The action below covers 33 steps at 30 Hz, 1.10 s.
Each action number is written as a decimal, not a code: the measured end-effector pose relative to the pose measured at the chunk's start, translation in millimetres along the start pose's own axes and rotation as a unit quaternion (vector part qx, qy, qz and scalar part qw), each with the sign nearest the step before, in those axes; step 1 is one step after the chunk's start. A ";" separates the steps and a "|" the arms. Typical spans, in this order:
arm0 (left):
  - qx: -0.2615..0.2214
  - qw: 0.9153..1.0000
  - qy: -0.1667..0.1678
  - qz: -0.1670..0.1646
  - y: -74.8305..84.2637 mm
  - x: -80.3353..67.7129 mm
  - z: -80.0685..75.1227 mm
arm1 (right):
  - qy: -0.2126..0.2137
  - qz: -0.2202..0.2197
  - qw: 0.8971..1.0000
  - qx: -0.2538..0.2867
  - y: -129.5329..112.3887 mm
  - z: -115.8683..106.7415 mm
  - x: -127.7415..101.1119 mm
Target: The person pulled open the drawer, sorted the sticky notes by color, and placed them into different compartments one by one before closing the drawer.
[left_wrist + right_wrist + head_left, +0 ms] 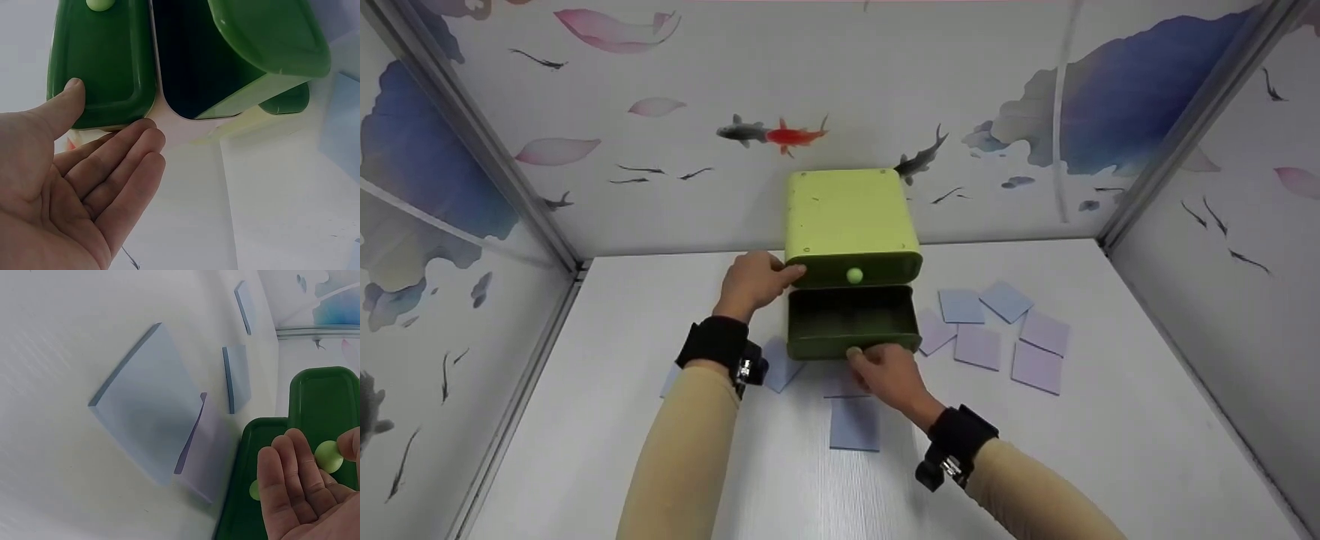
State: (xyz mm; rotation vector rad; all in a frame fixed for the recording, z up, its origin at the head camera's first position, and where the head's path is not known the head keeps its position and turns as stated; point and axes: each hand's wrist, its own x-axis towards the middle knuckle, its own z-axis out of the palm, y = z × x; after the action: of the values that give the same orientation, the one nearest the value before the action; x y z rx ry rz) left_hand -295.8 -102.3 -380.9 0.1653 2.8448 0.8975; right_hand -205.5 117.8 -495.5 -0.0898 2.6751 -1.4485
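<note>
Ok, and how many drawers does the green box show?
3: the top drawer, closed, the left hand at its edge; the middle drawer, pulled open, the right hand at its front; the bottom drawer, below it, partly hidden in both wrist views.

A white table point(1110, 427) carries a green box of drawers point(851, 214) near its back edge; blue tiles point(961, 306) and purple tiles point(977, 347) lie to its right. Others lie in front and to the left.
</note>
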 end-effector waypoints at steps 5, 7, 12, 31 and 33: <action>-0.002 1.000 0.004 0.000 -0.3 0.2 0.7 | -0.006 -0.008 1.000 0.016 2.2 1.9 -8.0; -0.007 1.000 0.004 -0.003 -0.7 0.0 0.9 | -0.009 -0.011 1.000 0.019 3.0 3.1 -10.8; -0.013 1.000 0.006 -0.004 -1.4 -0.2 1.7 | -0.009 -0.017 1.000 0.020 4.9 5.4 -15.9; -0.011 1.000 0.010 0.007 -1.8 0.3 2.0 | -0.021 -0.021 0.999 0.014 11.5 4.1 -30.9; -0.010 1.000 0.013 0.011 -1.9 0.2 1.9 | -0.023 -0.022 0.999 0.014 11.9 3.9 -31.4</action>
State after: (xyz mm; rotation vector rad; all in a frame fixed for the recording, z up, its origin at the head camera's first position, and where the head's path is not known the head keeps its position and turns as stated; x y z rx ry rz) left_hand -295.7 -102.8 -383.6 0.1837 2.8627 0.9377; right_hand -173.9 124.1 -505.8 -0.1786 2.6319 -1.4780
